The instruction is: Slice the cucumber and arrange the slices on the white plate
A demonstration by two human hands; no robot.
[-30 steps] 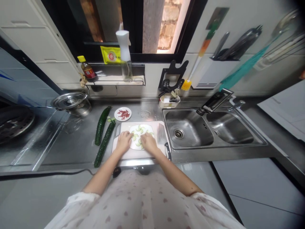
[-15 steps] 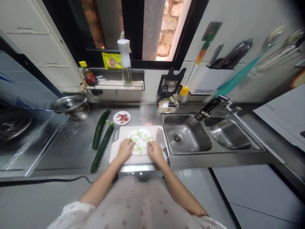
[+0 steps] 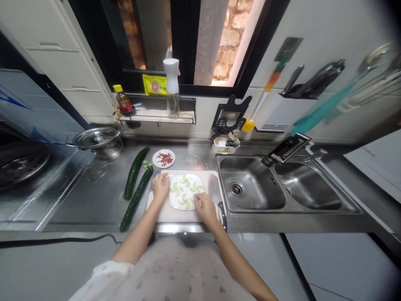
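Observation:
A white plate (image 3: 184, 193) with several cucumber slices arranged in pinwheels sits on a white cutting board (image 3: 175, 211). My left hand (image 3: 160, 187) rests at the plate's left edge, fingers curled on its rim. My right hand (image 3: 203, 205) is at the plate's lower right edge, fingers bent against it. A cleaver (image 3: 216, 192) lies on the board's right side. Two whole cucumbers (image 3: 135, 184) lie on the steel counter to the left.
A small dish of red bits (image 3: 163, 158) stands behind the board. A double steel sink (image 3: 257, 188) with a faucet (image 3: 286, 148) is to the right. A lidded pot (image 3: 99, 140) and a stove are at the left. Bottles stand on the window shelf (image 3: 156, 117).
My hands have slid apart from over the plate to its left and lower right edges, so more cucumber slices show. The view shifted slightly.

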